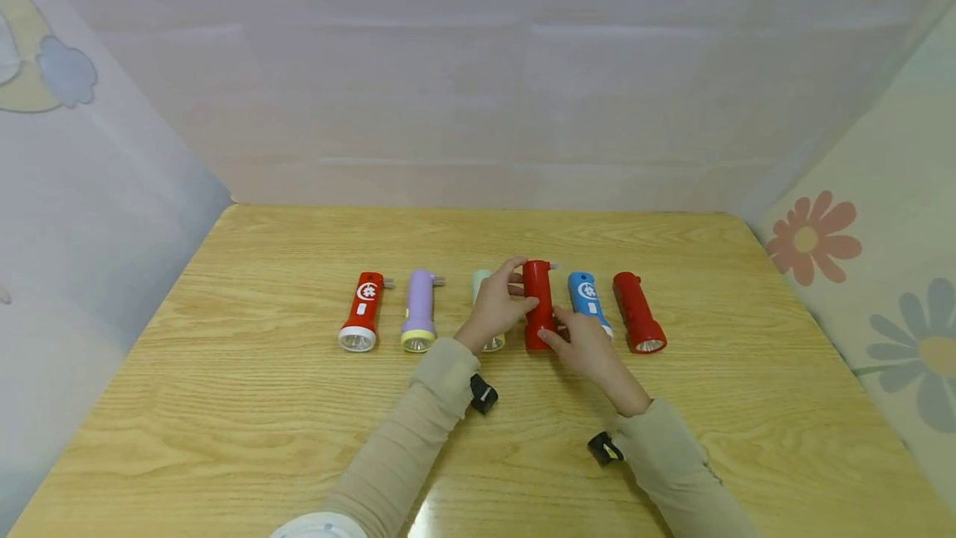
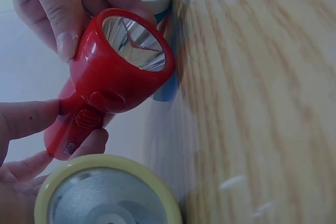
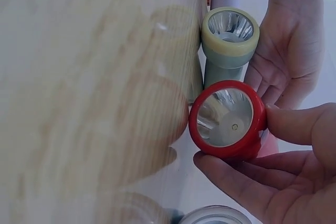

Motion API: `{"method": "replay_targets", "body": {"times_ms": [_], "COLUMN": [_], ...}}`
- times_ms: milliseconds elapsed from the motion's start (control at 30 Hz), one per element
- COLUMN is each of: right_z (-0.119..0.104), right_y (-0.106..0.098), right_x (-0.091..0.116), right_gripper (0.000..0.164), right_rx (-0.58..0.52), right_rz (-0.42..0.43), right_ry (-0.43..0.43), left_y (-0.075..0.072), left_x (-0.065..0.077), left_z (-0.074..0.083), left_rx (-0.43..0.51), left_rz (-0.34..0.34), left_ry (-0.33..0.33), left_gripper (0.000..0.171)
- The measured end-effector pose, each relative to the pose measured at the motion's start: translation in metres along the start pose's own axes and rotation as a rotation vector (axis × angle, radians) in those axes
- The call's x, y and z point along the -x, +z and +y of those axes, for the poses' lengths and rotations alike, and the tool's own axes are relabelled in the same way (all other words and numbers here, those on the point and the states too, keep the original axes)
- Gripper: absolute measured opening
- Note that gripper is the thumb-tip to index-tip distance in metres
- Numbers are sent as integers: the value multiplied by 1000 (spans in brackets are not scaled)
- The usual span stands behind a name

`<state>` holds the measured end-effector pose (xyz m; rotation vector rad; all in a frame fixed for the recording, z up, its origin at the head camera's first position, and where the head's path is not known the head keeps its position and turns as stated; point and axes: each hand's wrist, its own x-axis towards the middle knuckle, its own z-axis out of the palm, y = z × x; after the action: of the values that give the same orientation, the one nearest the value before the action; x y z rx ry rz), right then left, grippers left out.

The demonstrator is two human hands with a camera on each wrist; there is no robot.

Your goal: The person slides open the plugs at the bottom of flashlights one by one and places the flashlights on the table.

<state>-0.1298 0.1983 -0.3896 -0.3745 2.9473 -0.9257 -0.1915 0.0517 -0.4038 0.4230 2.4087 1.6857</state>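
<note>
A red flashlight (image 1: 537,318) with metal plug prongs sticking out at its far end is between my two hands. My left hand (image 1: 495,305) grips its body, thumb beside the switch (image 2: 88,119). My right hand (image 1: 588,345) pinches the flashlight's head, thumb on one side and fingers on the other. The clear lens (image 3: 224,118) faces toward me, close over the table. Partly hidden behind my left hand lies a pale green flashlight (image 1: 494,344) with a yellow rim. A blue flashlight (image 1: 585,291) lies just beyond my right hand.
On the wooden table (image 1: 246,405), a red-and-white flashlight (image 1: 366,305) and a purple flashlight (image 1: 420,301) lie to the left. Another red flashlight (image 1: 637,310) lies at the right end of the row. Walls stand at the back and both sides.
</note>
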Motion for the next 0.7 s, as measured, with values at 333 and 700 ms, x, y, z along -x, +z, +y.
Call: {"method": "replay_targets", "body": {"times_ms": [333,700], "right_z": [2,1], "right_y": [4,5], "right_x": [-2,-3], "right_gripper": [40,42], "right_rx": [-91,-113], "right_rz": [-3,31], "right_ry": [43,58], "left_y": [0,1], "left_x": [0,0], "left_z": [0,0], "left_rx": [-84,-85], "left_rz": [10,-8], "left_ry": [39,19], "left_gripper": [62,61]}}
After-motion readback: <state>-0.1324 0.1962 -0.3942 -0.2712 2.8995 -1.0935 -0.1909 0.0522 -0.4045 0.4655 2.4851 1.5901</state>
